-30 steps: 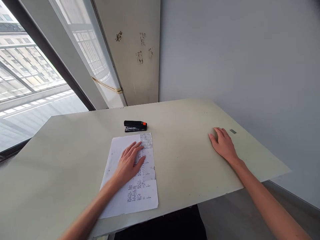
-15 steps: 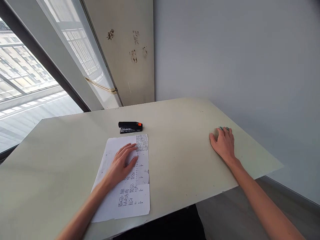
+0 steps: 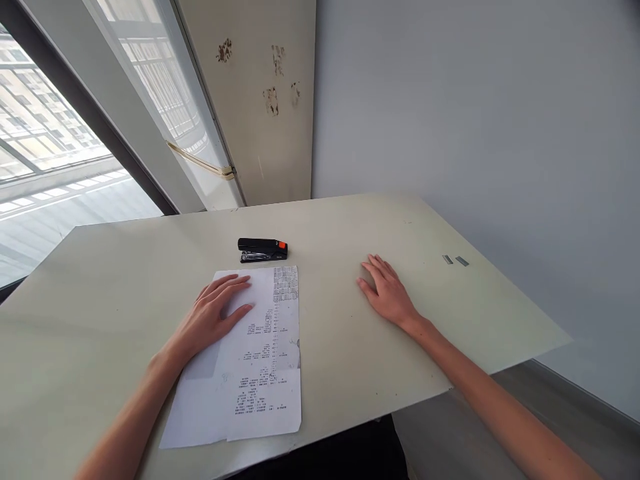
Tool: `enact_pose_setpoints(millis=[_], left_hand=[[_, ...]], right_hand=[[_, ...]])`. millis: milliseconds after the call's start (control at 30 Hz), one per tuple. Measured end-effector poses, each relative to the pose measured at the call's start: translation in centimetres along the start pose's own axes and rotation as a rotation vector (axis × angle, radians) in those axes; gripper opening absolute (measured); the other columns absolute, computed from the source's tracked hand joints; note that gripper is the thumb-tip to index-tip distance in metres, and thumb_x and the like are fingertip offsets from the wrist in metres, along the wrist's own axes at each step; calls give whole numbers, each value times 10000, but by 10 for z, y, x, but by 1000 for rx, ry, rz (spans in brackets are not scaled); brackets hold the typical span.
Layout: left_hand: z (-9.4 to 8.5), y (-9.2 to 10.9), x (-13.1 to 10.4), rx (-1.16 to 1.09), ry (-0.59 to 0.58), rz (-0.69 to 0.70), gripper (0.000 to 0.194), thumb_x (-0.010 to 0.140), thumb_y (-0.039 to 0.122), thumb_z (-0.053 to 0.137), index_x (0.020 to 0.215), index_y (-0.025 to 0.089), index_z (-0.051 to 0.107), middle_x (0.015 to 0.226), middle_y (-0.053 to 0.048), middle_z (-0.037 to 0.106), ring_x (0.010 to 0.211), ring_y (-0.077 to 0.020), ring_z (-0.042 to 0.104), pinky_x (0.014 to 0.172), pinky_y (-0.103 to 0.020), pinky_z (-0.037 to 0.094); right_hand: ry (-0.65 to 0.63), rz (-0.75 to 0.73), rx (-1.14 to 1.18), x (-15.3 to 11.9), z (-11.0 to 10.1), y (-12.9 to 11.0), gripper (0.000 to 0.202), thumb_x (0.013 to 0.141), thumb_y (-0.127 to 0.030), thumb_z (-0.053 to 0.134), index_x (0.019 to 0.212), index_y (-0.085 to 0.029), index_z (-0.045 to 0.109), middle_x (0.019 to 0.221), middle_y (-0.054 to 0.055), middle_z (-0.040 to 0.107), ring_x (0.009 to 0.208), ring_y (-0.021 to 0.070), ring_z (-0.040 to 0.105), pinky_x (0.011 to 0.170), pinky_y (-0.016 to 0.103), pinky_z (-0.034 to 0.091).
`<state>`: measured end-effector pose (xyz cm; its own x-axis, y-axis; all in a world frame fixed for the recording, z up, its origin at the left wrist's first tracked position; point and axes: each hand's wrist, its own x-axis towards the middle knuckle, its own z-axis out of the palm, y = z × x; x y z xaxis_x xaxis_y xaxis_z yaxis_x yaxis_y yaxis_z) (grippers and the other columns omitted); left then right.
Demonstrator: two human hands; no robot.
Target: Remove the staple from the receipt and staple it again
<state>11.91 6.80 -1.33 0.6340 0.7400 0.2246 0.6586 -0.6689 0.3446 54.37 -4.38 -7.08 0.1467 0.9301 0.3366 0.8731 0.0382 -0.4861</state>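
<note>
Printed paper sheets [image 3: 260, 393] lie overlapping near the table's front edge. My left hand [image 3: 215, 310] rests on their upper left part, fingers spread, gripping nothing. Just beyond the sheets sits a black stapler [image 3: 263, 250] with an orange patch at its right end. To the right of the sheets, my right hand [image 3: 385, 287] is low over the bare tabletop, fingers extended and holding nothing. Two small grey strips, one [image 3: 447, 259] beside the other [image 3: 463, 261], lie farther right on the table.
The pale table [image 3: 340, 233] meets a grey wall [image 3: 450, 100] along its right side. A cabinet-like panel [image 3: 255, 147] with a handle [image 3: 200, 160] stands behind it, and a window [image 3: 40, 120] is at the left.
My right hand has moved left, uncovering the two grey strips. My left hand has slid left across the paper, and the sheets are more fanned out at the lower left.
</note>
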Motion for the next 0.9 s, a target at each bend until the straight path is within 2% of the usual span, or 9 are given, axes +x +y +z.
enact_pose_setpoints(millis=[100, 233, 333, 400, 467, 567, 733, 900], left_hand=[[0, 3, -1, 12, 46, -27, 436, 1046, 569, 513, 1381, 319, 637, 1457, -28, 664, 1436, -310, 513, 1202, -548, 425], [0, 0, -3, 11, 103, -47, 385, 1050, 538, 528, 1331, 307, 652, 1397, -39, 686, 1381, -304, 539, 1180, -521, 441], [1, -3, -5, 9, 124, -37, 356, 1040, 517, 553, 1303, 299, 652, 1400, -41, 669, 1355, -300, 545, 1169, -506, 447], [2, -5, -7, 9, 119, -42, 341, 1039, 501, 556, 1297, 298, 647, 1408, -41, 654, 1351, -299, 541, 1169, -505, 445], [2, -5, -8, 6, 112, -49, 340, 1040, 492, 554, 1303, 295, 640, 1416, -46, 640, 1357, -298, 532, 1175, -504, 439], [1, -4, -8, -6, 111, -55, 348, 1038, 494, 554, 1306, 286, 633, 1425, -57, 626, 1358, -298, 527, 1182, -503, 436], [0, -6, -11, -19, 103, -72, 363, 1032, 520, 547, 1296, 286, 634, 1416, -69, 631, 1352, -306, 530, 1170, -516, 451], [2, -7, -13, -19, 110, -85, 365, 1031, 528, 556, 1303, 299, 636, 1428, -57, 633, 1373, -300, 521, 1189, -513, 441]], right_hand=[[-25, -36, 42, 14, 14, -19, 514, 1052, -516, 471, 1460, -225, 584, 1637, 137, 491, 1572, 352, 369, 1270, 652, 327], [-97, -72, 138, 39, 35, -52, 529, 1041, -481, 506, 1505, -227, 527, 1646, 139, 465, 1559, 321, 391, 1261, 581, 380], [-78, -135, 222, 61, 55, -83, 561, 1043, -449, 523, 1561, -251, 439, 1663, 118, 428, 1554, 282, 395, 1263, 522, 394], [-39, -202, 248, 75, 68, -104, 576, 1050, -414, 537, 1576, -225, 399, 1659, 123, 424, 1550, 262, 391, 1277, 483, 373], [-13, -256, 256, 89, 79, -122, 574, 1059, -382, 549, 1575, -191, 386, 1636, 125, 451, 1540, 247, 391, 1288, 450, 346], [-12, -293, 257, 106, 93, -140, 495, 1066, -367, 562, 1512, -174, 465, 1525, 110, 559, 1476, 251, 444, 1268, 433, 357], [16, -298, 255, 115, 103, -143, 317, 1066, -353, 562, 1345, -211, 610, 1238, 92, 686, 1190, 274, 597, 1122, 459, 481], [72, -243, 289, 94, 90, -120, 288, 1055, -375, 554, 1294, -231, 622, 1211, 124, 669, 1098, 290, 642, 1025, 477, 535]])
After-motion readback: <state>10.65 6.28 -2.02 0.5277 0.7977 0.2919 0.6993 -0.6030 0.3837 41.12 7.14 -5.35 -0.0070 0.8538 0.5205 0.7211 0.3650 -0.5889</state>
